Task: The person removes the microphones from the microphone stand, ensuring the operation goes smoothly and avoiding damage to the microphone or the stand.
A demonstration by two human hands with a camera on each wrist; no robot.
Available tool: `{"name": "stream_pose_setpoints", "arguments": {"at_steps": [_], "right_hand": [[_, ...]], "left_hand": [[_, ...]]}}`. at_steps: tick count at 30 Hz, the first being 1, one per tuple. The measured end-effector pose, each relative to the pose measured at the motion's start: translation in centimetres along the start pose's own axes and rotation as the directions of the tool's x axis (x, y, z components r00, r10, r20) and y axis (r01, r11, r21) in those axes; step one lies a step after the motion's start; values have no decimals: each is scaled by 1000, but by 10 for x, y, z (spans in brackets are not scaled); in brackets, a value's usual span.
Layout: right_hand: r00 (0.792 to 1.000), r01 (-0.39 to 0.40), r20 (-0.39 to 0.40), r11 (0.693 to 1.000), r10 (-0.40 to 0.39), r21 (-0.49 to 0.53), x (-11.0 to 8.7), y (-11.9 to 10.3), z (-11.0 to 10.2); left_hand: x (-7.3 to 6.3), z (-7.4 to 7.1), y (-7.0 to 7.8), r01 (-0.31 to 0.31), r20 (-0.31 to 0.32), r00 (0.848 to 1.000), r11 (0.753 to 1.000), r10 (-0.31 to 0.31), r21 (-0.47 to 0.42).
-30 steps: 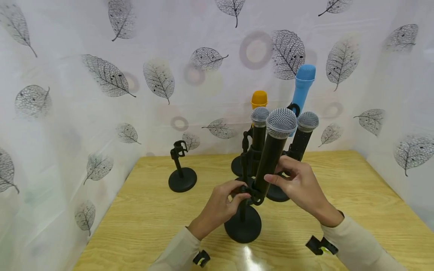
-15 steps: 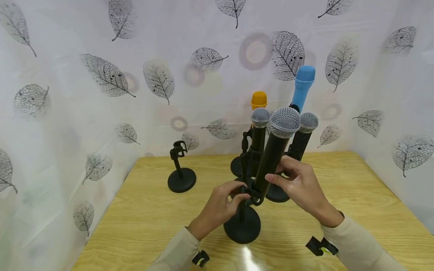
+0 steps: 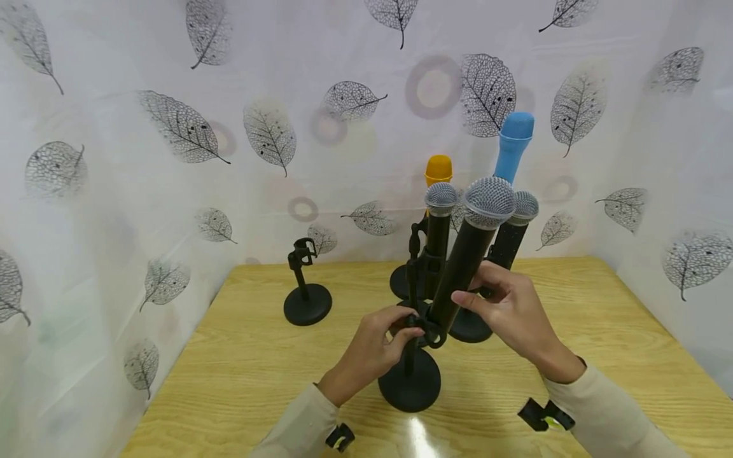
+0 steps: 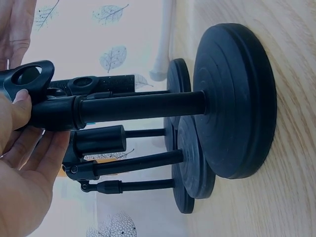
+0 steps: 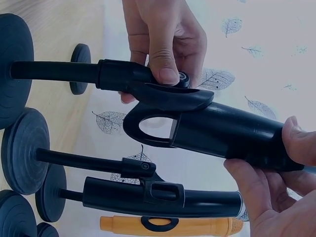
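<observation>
Right fingers point(image 3: 471, 301) pinching black microphone point(image 3: 466, 254), its grille point(image 3: 490, 198) in head view only

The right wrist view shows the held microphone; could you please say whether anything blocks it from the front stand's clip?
Nothing visible does: the lower end of the microphone lies between the arms of the clip. The right hand grips it higher up, and the left hand pinches the front stand near its top.
</observation>
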State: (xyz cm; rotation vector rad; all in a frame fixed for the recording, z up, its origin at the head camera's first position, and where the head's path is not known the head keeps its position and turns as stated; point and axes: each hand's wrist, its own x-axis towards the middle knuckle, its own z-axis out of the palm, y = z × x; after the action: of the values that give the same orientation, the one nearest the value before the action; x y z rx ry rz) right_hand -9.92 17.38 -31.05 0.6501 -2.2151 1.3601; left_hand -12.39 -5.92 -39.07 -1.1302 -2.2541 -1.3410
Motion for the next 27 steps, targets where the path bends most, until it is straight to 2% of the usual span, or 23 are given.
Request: {"name": "stream_pose_setpoints", "arguments": {"at_steps": [27], "right_hand": [[999, -31, -7, 999, 31, 11, 2, -2, -4]], "left_hand": [[0, -1, 1, 16, 3, 1000, 1000, -16, -10]]}}
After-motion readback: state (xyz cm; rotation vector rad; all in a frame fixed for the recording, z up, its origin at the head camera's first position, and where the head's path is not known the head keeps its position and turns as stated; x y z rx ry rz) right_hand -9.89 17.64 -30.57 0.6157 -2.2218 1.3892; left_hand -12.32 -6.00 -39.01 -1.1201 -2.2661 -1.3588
